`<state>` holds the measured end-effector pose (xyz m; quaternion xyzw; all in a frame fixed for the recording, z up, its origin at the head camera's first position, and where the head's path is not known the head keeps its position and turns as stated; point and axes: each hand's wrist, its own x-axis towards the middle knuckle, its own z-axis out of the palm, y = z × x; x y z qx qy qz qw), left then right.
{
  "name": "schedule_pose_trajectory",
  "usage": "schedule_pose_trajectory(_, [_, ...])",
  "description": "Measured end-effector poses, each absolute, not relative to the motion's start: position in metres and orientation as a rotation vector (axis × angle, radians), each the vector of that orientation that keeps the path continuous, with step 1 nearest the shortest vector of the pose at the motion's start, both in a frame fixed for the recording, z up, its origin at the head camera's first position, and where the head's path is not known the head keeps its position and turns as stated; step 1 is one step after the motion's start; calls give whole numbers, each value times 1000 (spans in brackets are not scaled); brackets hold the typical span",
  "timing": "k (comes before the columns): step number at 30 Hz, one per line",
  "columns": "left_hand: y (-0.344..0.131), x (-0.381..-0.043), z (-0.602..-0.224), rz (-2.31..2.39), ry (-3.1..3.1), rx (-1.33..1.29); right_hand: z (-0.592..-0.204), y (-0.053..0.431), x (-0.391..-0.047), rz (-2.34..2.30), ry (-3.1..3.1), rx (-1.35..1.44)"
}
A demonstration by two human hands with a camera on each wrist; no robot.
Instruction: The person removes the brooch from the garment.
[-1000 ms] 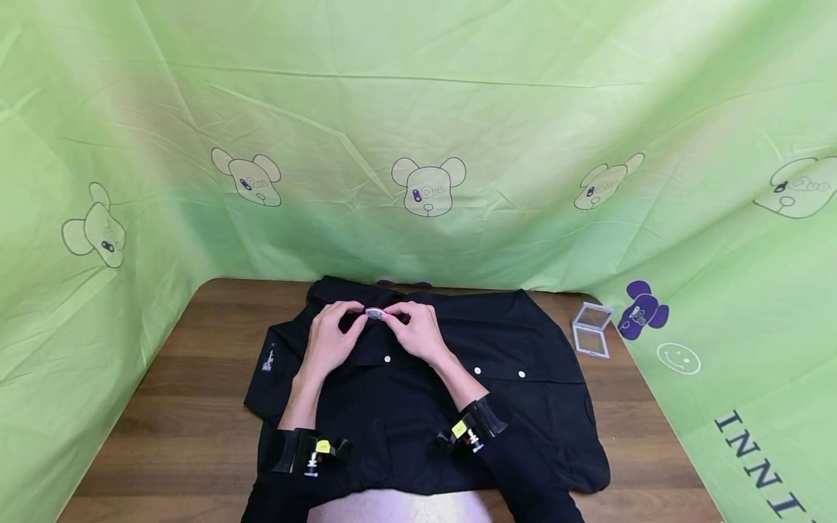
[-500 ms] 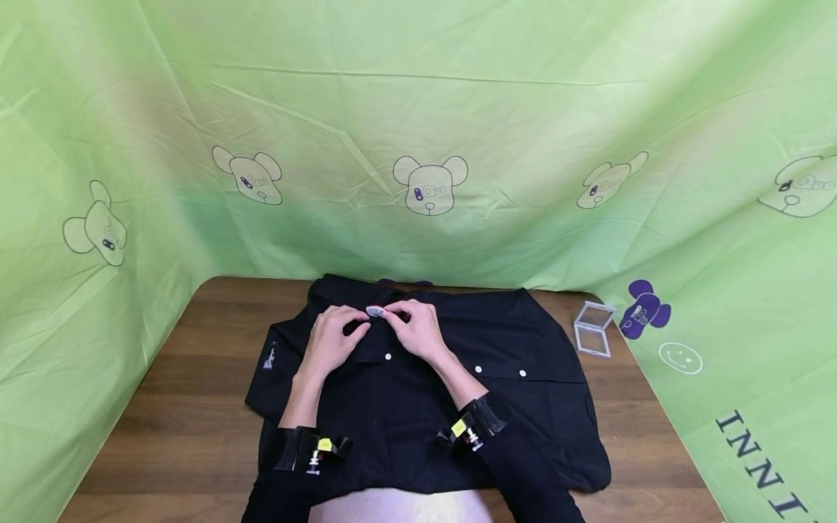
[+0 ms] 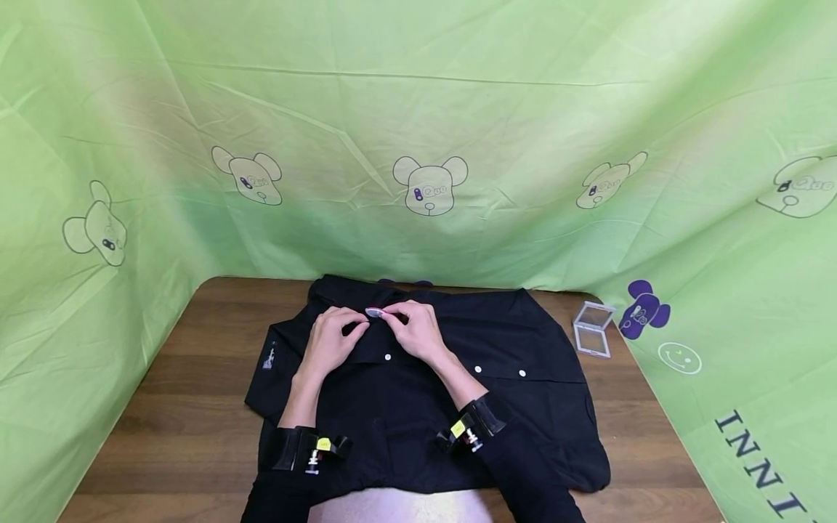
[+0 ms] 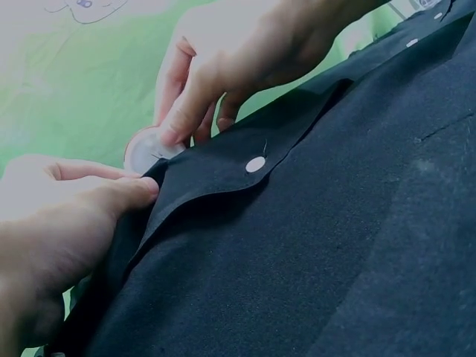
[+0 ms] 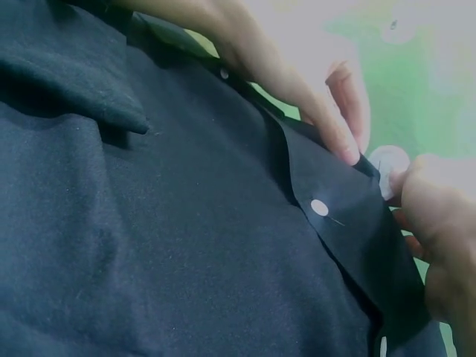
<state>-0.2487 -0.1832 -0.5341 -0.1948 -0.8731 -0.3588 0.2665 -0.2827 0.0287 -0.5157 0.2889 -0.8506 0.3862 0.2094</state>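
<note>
A black button-up shirt (image 3: 497,327) lies spread over the table. My right hand (image 3: 418,330) pinches a round pin badge (image 3: 375,312) by its right side, thumb and index finger on it. The badge's pale back, with a thin pin, shows in the left wrist view (image 4: 141,151); its rim looks pinkish. Just left of the badge, my left hand (image 3: 329,340) pinches the raised edge of the shirt's front between thumb and index finger. Badge and cloth edge meet closely; whether the pin passes through the fabric cannot be made out.
An open clear square case (image 3: 592,330) stands at the table's right rear edge. White buttons (image 3: 478,370) line the shirt front. Brown wooden table (image 3: 189,407) shows on both sides, and green printed cloth (image 3: 340,109) hangs around it.
My left fingers have come off the badge's left side and closed on the shirt edge. The badge, still in my right hand, has tilted slightly.
</note>
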Motion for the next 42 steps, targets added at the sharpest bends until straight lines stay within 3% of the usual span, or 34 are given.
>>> schedule_pose_trajectory(21, [-181, -247, -531, -964, -2368, -550, -522, 37, -282, 715, -2344, 834])
schedule_pose_trajectory(42, [-179, -240, -529, -910, -2458, -479, -512, 71, -269, 1119, -2233, 501])
